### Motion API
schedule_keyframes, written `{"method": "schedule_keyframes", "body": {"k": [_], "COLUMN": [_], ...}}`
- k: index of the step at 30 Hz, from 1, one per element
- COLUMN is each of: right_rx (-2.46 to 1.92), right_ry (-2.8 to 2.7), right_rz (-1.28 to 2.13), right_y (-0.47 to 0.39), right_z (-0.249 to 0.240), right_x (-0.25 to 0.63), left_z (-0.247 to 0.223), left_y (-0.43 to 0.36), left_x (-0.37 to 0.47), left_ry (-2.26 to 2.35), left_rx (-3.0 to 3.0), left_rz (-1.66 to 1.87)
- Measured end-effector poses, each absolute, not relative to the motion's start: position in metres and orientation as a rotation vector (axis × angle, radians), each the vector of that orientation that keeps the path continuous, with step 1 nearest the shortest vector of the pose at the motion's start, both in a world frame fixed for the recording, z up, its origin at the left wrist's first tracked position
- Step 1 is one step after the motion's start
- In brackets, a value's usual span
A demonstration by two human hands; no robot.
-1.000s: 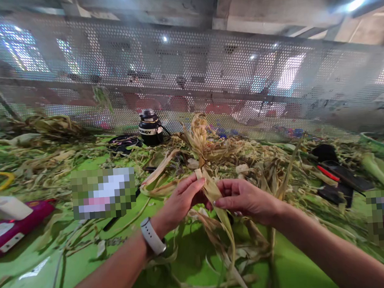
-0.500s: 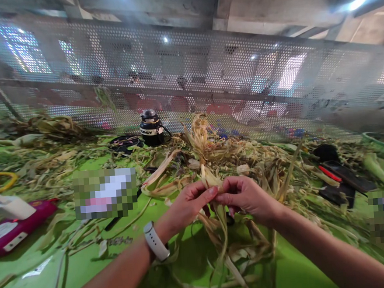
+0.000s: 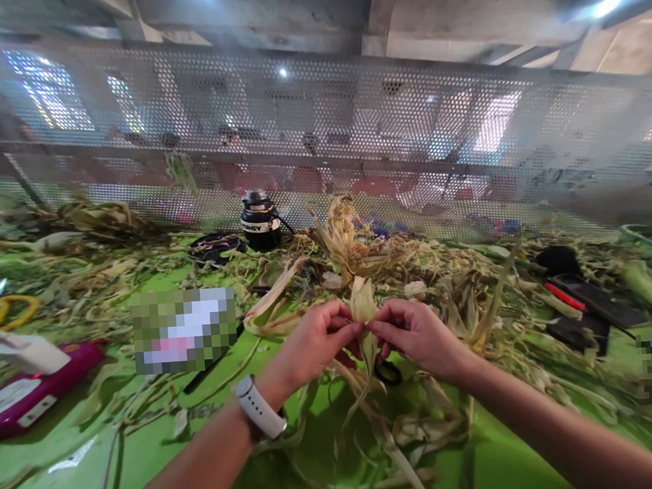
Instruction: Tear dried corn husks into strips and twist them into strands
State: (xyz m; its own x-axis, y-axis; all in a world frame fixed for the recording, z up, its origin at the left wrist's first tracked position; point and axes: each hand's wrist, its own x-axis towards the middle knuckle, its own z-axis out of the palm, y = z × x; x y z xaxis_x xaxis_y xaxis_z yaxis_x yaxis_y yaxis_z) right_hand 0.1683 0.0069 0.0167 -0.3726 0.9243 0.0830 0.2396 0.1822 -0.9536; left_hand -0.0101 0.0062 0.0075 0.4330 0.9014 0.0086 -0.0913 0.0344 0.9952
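A pale yellow-green corn husk [image 3: 362, 298] stands upright between my two hands, its lower strip hanging down below the fingers. My left hand [image 3: 324, 338] pinches its left edge between thumb and fingers, and a white-strapped watch [image 3: 259, 407] circles that wrist. From the other side my right hand [image 3: 413, 334] pinches the husk too, its fingertips almost touching the left ones. Under the hands, dry husk strips [image 3: 387, 441] trail over the green table [image 3: 319, 461]. Just beyond stands a bundle of dried husk [image 3: 343, 232]. Black scissor-like loops [image 3: 389, 374] show partly beneath my right hand.
Husk scraps [image 3: 450, 265] spread across the table. A black jar-shaped bottle [image 3: 260, 223] stands at the back before a perforated metal screen [image 3: 294, 112]. At left lie a purple power strip [image 3: 46, 391] with a white charger [image 3: 32, 354] and yellow-handled scissors [image 3: 15, 309]; a phone [image 3: 603, 299] lies right.
The husk between my hands now stands more upright and spread, apart from the dried bundle behind it. My fingertips have drawn together on it. The view has shifted slightly.
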Motion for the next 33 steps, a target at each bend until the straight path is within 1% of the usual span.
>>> {"method": "schedule_keyframes", "body": {"k": [3,6,13,26,33], "right_rx": [-1.119,-1.144,-1.134,-1.121,-1.182], "right_ry": [-1.825,-1.856,-1.952,-2.009,-2.088], "right_rz": [1.099,1.053,1.077,1.157,1.101], "right_y": [0.006,0.006,0.01,0.013,0.011], "right_z": [0.013,0.011,0.013,0.014,0.017], "right_x": [0.169,0.17,0.173,0.175,0.177], "left_z": [0.004,0.0,-0.003,-0.001,-0.004], "left_y": [0.007,0.007,0.008,0.009,0.01], "left_x": [-0.009,-0.009,-0.009,-0.007,-0.01], "left_ry": [0.796,0.8,0.819,0.783,0.812], "left_rx": [1.351,1.414,1.496,1.381,1.403], "left_rz": [0.896,0.934,0.905,0.829,0.744]}}
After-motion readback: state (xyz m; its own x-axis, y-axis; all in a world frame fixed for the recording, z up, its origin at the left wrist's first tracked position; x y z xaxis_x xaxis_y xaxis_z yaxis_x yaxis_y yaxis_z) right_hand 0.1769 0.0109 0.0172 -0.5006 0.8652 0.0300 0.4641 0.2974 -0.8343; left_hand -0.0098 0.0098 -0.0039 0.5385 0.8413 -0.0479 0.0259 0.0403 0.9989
